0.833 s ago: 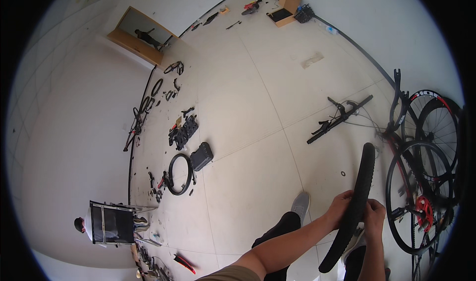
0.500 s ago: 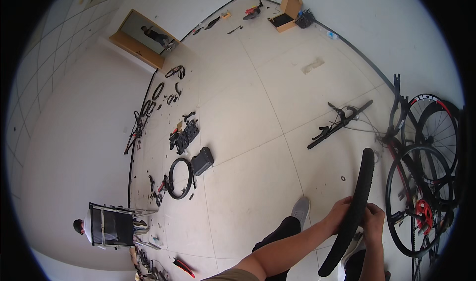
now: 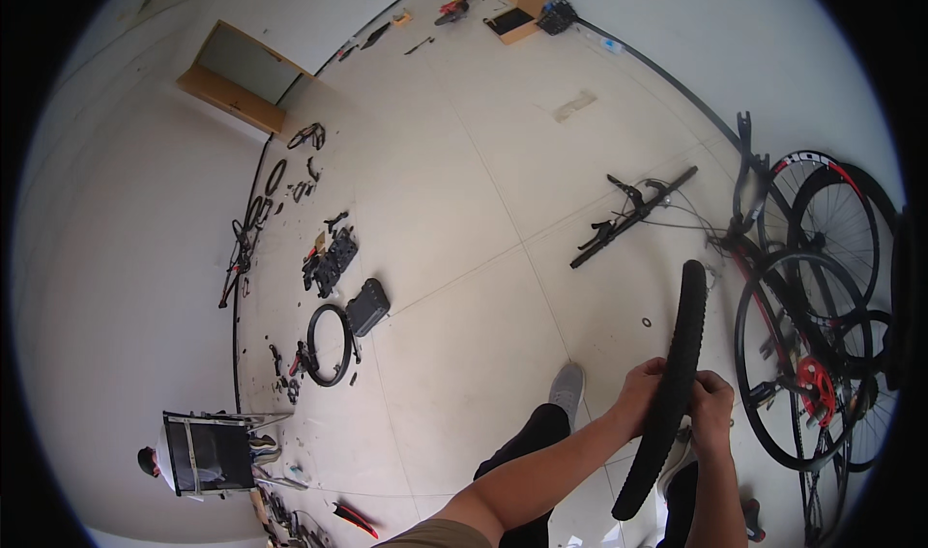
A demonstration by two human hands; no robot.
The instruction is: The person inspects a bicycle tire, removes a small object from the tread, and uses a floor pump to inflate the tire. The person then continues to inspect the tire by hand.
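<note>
A black knobby bicycle tire [image 3: 671,398] stands on edge in front of me, seen from its tread side and leaning a little to the right at the top. My left hand [image 3: 638,393] is closed on its left side, the fingertips partly hidden behind the rubber. On the other side my right hand [image 3: 711,408] grips the tire's edge with bent fingers and thumb. Whether a rim sits inside the tire cannot be seen. A small dark ring [image 3: 647,323] lies on the floor just beyond my hands.
At right, a bicycle frame [image 3: 744,248] and several wheels [image 3: 739,355] lean by the wall. A handlebar [image 3: 633,221] with cables lies ahead. Leftward are a black case [image 3: 368,307], another wheel [image 3: 311,345], scattered parts and a person in a folding chair [image 3: 208,451].
My view has shifted, so the room's things sit further left and mostly higher. The tire stays between my hands at nearly the same tilt. A person in the doorway is no longer visible.
</note>
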